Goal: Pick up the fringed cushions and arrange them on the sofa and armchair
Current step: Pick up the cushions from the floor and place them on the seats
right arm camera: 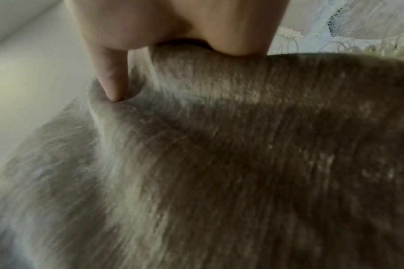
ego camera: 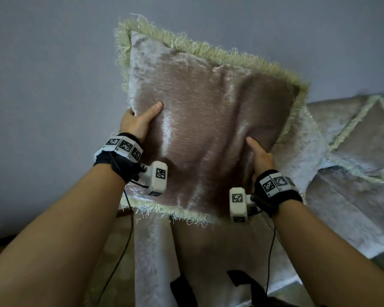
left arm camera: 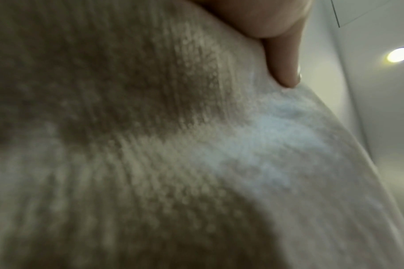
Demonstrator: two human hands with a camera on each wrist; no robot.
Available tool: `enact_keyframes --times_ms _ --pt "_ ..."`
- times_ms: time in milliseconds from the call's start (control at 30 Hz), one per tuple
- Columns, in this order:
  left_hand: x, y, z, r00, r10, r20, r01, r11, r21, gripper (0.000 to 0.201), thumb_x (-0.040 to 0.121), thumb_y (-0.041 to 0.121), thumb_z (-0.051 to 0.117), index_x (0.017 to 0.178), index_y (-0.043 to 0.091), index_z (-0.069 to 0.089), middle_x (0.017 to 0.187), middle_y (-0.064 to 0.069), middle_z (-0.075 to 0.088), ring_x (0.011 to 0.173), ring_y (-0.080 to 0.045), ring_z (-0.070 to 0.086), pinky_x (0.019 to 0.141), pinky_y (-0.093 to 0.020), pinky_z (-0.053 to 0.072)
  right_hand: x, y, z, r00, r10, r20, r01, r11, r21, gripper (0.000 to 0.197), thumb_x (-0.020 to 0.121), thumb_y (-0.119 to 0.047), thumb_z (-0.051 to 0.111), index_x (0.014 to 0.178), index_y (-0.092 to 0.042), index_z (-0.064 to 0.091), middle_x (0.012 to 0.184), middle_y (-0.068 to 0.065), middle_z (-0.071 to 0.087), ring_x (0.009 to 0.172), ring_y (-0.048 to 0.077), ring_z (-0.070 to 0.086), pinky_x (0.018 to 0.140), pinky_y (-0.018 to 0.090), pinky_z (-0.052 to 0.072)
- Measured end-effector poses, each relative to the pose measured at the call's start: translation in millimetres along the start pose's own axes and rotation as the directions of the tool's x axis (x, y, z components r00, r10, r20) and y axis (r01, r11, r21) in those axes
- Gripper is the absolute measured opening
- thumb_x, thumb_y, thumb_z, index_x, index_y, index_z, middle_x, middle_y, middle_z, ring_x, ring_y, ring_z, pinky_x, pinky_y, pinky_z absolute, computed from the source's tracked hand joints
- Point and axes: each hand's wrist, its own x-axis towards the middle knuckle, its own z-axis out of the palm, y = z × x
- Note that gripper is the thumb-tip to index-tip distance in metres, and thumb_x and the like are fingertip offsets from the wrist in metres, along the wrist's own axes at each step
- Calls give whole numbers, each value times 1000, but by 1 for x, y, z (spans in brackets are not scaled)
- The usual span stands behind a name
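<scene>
I hold one fringed cushion up in front of me, tilted, its shiny beige-pink velvet face toward me and a pale green fringe round its edges. My left hand grips its left side, thumb pressed on the front, fingers hidden behind. My right hand grips its lower right side the same way. In the left wrist view the cushion fabric fills the frame, with my left hand pressing in at the top. The right wrist view shows the cushion dented under my right hand. Another fringed cushion lies on the sofa at the right.
The velvet sofa stretches along the right, its arm directly below the raised cushion. A plain grey wall stands behind. Black cables hang from both wrist units, and a patterned floor shows at lower left.
</scene>
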Motion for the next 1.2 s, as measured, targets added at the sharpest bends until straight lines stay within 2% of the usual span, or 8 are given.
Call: enact_keyframes --times_ms 100,167,433,567,733,900,1033,1200 --pt "25 -5 29 1000 -11 -8 11 1000 -15 43 81 34 84 116 16 66 102 3 75 84 -10 73 68 -19 58 44 1 1 999 36 -36 -35 999 17 136 26 -67 88 141 -7 46 127 12 64 111 34 63 101 48 49" --pt "36 -9 52 1000 -12 -22 12 1000 -10 38 82 31 84 113 18 66 98 4 75 81 -9 73 63 -16 58 89 11 -6 996 88 -18 -87 995 46 142 18 -71 87 141 -11 47 128 11 64 111 34 63 101 51 49" --pt "71 -36 155 989 -39 -143 46 998 51 38 84 27 83 116 13 68 97 -2 74 77 -12 71 67 -22 61 202 6 -42 956 248 156 -253 967 13 106 37 -66 89 128 -19 62 116 9 73 106 34 69 98 53 50" --pt "77 -65 186 981 -64 -184 95 982 163 39 89 29 78 122 12 68 101 -1 72 74 -7 67 54 -13 54 252 27 -57 920 360 158 -352 933 -78 106 35 -74 86 124 -21 64 115 8 74 106 34 69 98 52 50" --pt "91 -93 195 961 -89 -261 159 952 261 37 94 30 71 125 10 68 109 -7 73 94 -23 69 89 -34 58 269 46 -53 844 501 194 -487 866 -114 122 29 -80 83 131 -18 58 124 13 68 116 37 63 106 55 42" --pt "115 -123 196 965 -75 -251 168 914 370 29 103 27 57 124 10 69 101 -1 68 86 -16 62 80 -21 50 281 76 -42 827 527 195 -522 849 -81 120 33 -83 80 131 -15 59 122 12 70 114 35 64 106 54 44" --pt "138 -155 190 977 -73 -200 156 885 438 21 107 22 48 115 15 67 83 4 59 66 1 48 47 5 36 288 108 -34 791 563 239 -568 821 -54 99 42 -85 75 111 -14 74 127 19 67 126 46 54 109 62 38" --pt "167 -204 183 970 -150 -194 219 885 411 25 107 20 49 119 10 69 79 11 61 70 1 55 67 -8 48 292 142 -22 735 587 339 -642 764 69 95 67 -83 61 132 -13 60 130 16 65 121 39 61 110 53 40"
